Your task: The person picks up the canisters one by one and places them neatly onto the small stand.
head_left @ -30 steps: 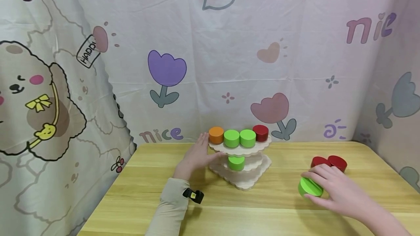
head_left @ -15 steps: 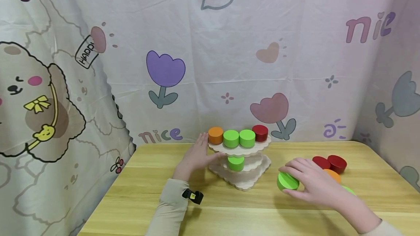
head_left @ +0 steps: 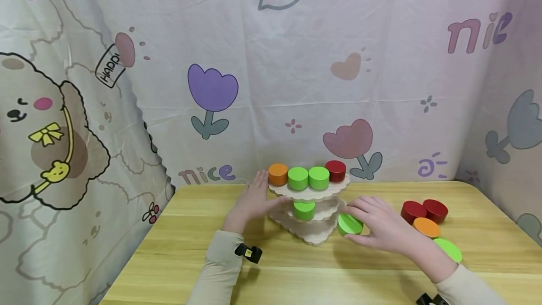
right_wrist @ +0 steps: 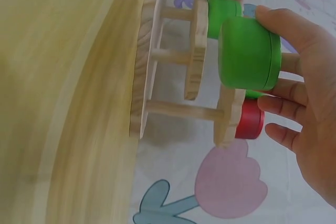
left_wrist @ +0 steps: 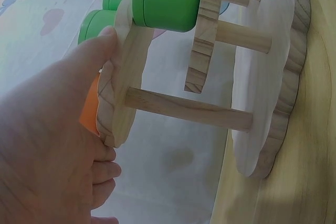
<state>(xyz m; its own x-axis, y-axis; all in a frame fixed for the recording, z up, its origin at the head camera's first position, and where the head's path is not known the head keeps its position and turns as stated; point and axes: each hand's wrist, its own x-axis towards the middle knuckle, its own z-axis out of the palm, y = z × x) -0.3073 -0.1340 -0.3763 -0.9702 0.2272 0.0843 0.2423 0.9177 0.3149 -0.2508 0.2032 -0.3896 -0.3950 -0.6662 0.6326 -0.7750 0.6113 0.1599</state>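
Backdrop: cartoon-print cloth (head_left: 288,60) behind a wood-grain table (head_left: 322,274)
Left hand (head_left: 252,204): fingers extended, touching the top tier (head_left: 311,194) of the three-tier wooden stand (head_left: 314,235)
Right hand (head_left: 383,225): pinching a green cylinder (head_left: 350,225) just beside the stand's right side
Farther right: two red cylinders (head_left: 435,211)

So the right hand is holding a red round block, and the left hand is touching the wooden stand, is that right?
Not quite: the round block in the right hand is green, not red, as the right wrist view shows. The left hand is indeed touching the wooden stand.
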